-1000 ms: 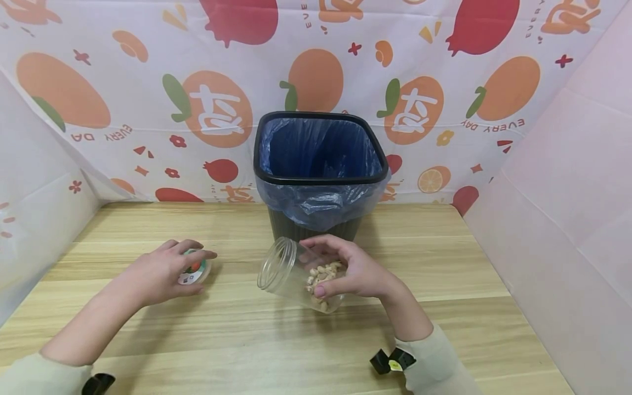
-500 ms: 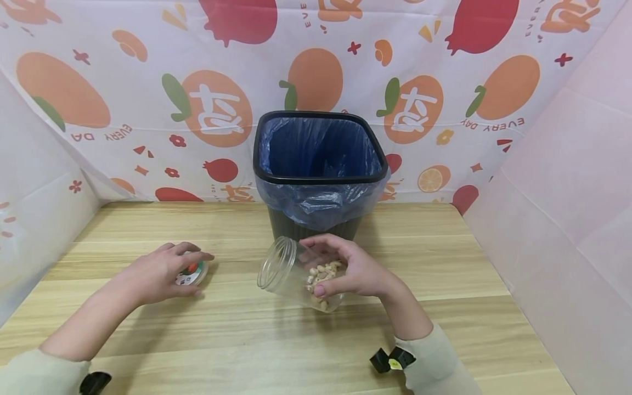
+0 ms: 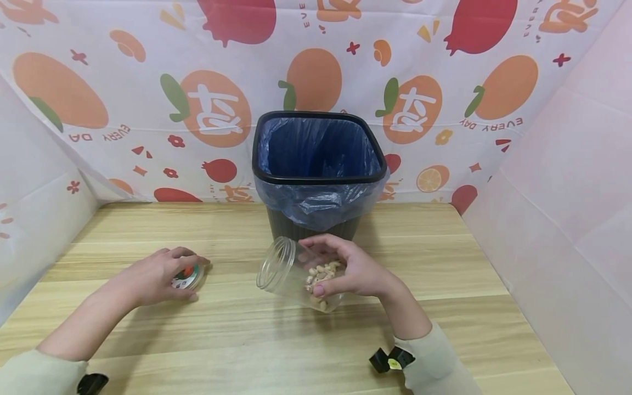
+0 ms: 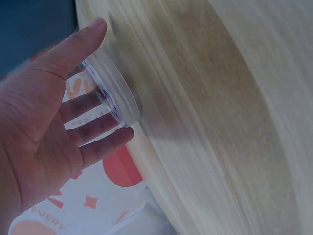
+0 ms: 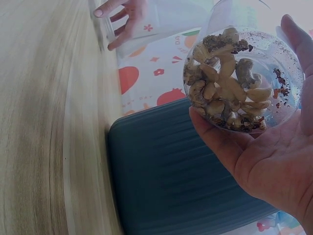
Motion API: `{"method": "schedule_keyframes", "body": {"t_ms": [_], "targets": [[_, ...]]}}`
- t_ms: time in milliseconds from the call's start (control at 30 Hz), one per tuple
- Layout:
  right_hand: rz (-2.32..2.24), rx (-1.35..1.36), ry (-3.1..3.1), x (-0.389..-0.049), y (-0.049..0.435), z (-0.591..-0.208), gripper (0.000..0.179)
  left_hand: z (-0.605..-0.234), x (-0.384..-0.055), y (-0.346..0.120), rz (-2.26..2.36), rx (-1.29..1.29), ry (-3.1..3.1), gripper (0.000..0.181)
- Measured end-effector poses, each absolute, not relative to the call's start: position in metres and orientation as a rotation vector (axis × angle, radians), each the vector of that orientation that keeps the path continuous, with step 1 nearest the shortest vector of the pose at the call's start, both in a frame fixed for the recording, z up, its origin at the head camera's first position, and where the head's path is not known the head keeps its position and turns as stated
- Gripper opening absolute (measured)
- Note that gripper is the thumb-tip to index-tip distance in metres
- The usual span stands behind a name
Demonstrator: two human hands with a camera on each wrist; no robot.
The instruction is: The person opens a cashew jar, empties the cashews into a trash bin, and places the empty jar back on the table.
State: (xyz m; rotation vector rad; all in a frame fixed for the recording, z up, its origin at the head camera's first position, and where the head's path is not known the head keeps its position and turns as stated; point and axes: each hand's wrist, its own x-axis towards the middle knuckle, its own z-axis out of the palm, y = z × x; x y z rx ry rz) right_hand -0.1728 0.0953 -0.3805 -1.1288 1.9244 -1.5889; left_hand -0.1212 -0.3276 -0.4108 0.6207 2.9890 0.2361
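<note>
My left hand [image 3: 160, 277] is over a round jar lid [image 3: 186, 277] low at the table. In the left wrist view, the thumb and fingers span the clear-rimmed lid [image 4: 115, 90] on opposite sides. My right hand [image 3: 357, 271] holds a clear jar [image 3: 291, 277] on its side, its open mouth facing left. Cashew nuts [image 3: 323, 277] lie gathered toward the jar's base. Through that base, the right wrist view shows the cashews [image 5: 227, 88] with dark crumbs stuck to the wall.
A dark ribbed trash bin [image 3: 316, 225] lined with a blue bag [image 3: 321, 200] stands at the back middle of the wooden table [image 3: 237, 345]. Fruit-print cloth [image 3: 222, 49] hangs behind it, with pale walls at both sides.
My left hand has shifted slightly left and toward me, and the lid has moved along with it. The right hand and jar have stayed in place.
</note>
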Motion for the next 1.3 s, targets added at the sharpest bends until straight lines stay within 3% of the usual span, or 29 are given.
{"method": "schedule_keyframes", "body": {"t_ms": [1300], "targets": [[-1.593,-1.136,1.931,-0.1716,0.096,-0.377,0.081,-0.4205,-0.1211,-0.3314,0.184,0.571,2.951,0.069]]}}
